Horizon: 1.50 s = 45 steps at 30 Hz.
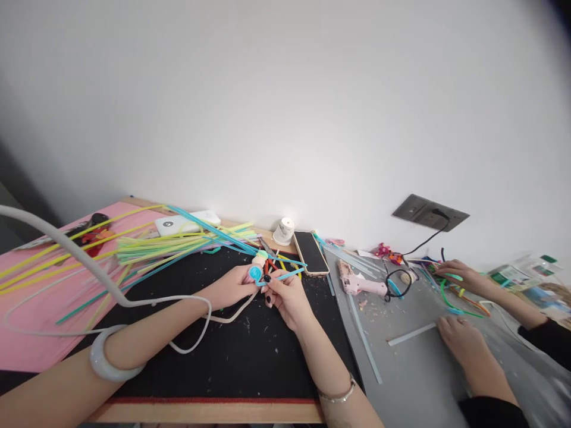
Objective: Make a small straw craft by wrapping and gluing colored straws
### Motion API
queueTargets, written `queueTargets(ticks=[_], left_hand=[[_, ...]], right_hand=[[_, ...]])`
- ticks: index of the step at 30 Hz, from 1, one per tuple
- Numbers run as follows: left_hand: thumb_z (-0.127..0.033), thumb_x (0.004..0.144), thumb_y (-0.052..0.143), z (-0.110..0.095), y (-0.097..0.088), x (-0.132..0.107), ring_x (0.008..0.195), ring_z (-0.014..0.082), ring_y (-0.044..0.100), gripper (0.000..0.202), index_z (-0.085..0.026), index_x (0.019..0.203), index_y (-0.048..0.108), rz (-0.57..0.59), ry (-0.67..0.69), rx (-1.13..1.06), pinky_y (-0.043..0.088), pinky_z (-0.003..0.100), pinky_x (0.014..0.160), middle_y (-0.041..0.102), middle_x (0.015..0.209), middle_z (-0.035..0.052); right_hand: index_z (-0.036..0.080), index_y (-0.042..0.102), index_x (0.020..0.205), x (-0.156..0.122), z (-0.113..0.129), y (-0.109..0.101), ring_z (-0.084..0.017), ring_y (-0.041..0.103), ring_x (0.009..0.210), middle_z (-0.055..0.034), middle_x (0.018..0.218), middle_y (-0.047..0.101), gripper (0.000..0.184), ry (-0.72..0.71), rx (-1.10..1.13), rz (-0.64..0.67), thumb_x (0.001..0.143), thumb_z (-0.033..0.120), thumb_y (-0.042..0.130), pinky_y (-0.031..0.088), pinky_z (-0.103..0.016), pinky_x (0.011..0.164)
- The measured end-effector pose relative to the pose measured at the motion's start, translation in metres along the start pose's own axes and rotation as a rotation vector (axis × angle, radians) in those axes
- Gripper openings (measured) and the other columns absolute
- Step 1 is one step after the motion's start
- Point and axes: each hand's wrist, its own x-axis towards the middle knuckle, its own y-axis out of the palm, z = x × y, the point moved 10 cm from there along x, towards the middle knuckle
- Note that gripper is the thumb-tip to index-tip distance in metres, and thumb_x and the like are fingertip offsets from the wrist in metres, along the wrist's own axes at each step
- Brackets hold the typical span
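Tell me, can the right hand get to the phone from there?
Probably yes. The phone lies just beyond the right hand, with nothing bulky between them, only thin blue strips. But that hand seems to be pinching one, so its grip would likely have to loosen first.

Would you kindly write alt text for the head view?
A person's left hand and right hand hold a small blue coil over a black mat, beside coloured strips. To the right are a pink glue gun and a co-worker's hands.
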Motion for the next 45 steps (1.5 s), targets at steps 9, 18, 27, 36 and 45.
queueTargets(ticks=[9,18,27,36,45], left_hand=[[-0.040,0.079,0.053,-0.010,0.003,-0.007,0.070,0.0174,0.048,0.022,-0.018,0.074,0.052,0.059,0.030,-0.229,0.039,0.030,0.068,0.052,0.071,0.0003],[-0.065,0.086,0.028,-0.008,-0.003,-0.004,0.054,0.0134,0.029,0.056,-0.021,0.053,0.038,-0.051,-0.005,-0.313,0.029,0.030,0.056,0.032,0.051,-0.0034],[-0.074,0.080,0.025,0.010,-0.007,0.004,0.041,0.0076,0.014,0.060,-0.023,0.049,0.022,-0.121,-0.054,-0.396,0.012,0.028,0.043,0.019,0.045,-0.0069],[-0.047,0.075,0.063,-0.007,-0.016,-0.006,0.049,0.0074,0.014,0.055,-0.021,0.047,0.023,-0.193,-0.011,-0.159,0.009,0.029,0.048,0.016,0.050,-0.0070],[-0.072,0.079,0.037,-0.002,0.005,-0.002,0.048,0.0088,0.015,0.057,-0.021,0.053,0.029,0.023,0.014,-0.298,0.011,0.029,0.047,0.020,0.051,-0.0066]], right_hand=[[0.014,0.061,0.062,-0.001,-0.004,-0.004,-0.006,0.048,0.034,0.0004,0.050,0.064,0.022,0.017,-0.046,-0.045,0.063,0.026,0.079,0.041,-0.015,0.032],[0.015,0.057,0.061,-0.001,-0.005,-0.001,-0.006,0.046,0.031,0.0017,0.048,0.063,0.026,0.025,-0.007,-0.006,0.062,0.028,0.080,0.039,-0.015,0.030],[0.016,0.054,0.061,-0.002,0.002,-0.001,-0.004,0.041,0.031,0.0033,0.048,0.060,0.030,0.008,0.057,0.008,0.065,0.028,0.080,0.035,-0.015,0.032],[0.017,0.053,0.062,-0.003,0.009,-0.005,-0.005,0.042,0.034,0.0045,0.048,0.057,0.030,-0.035,0.128,-0.002,0.064,0.029,0.081,0.030,-0.015,0.032],[0.019,0.054,0.067,-0.004,0.022,-0.008,-0.004,0.041,0.037,0.0050,0.052,0.058,0.028,-0.129,0.167,0.022,0.068,0.028,0.080,0.032,-0.014,0.036]])
